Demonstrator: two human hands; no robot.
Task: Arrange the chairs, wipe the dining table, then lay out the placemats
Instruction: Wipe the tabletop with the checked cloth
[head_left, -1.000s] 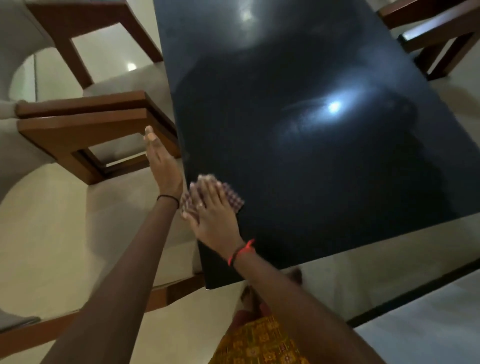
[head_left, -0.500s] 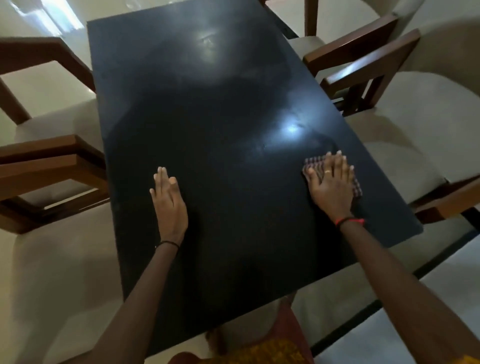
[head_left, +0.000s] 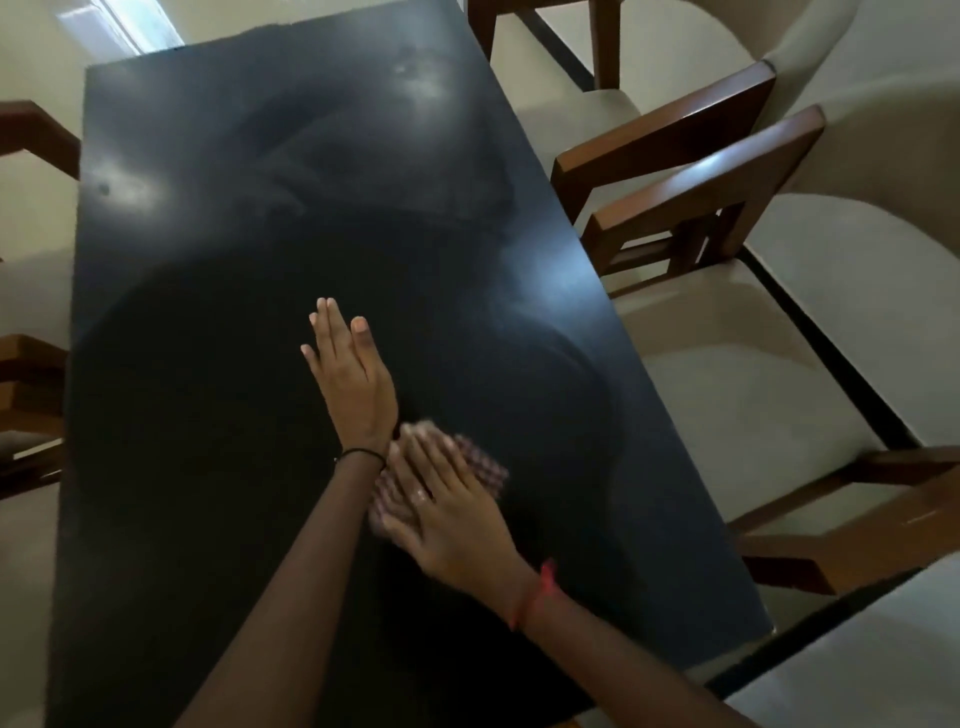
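Pressing cloth (head_left: 485, 467) flat-fingered, right hand (head_left: 449, 519) slid from table (head_left: 260, 208) edge to beside left hand (head_left: 353, 379), also flat.

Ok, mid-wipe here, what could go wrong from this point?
The right hand pressing the checked cloth is right beside the left wrist, so a stroke could bump it. The left hand lies flat on the glossy table; it may leave prints and cover an unwiped patch.
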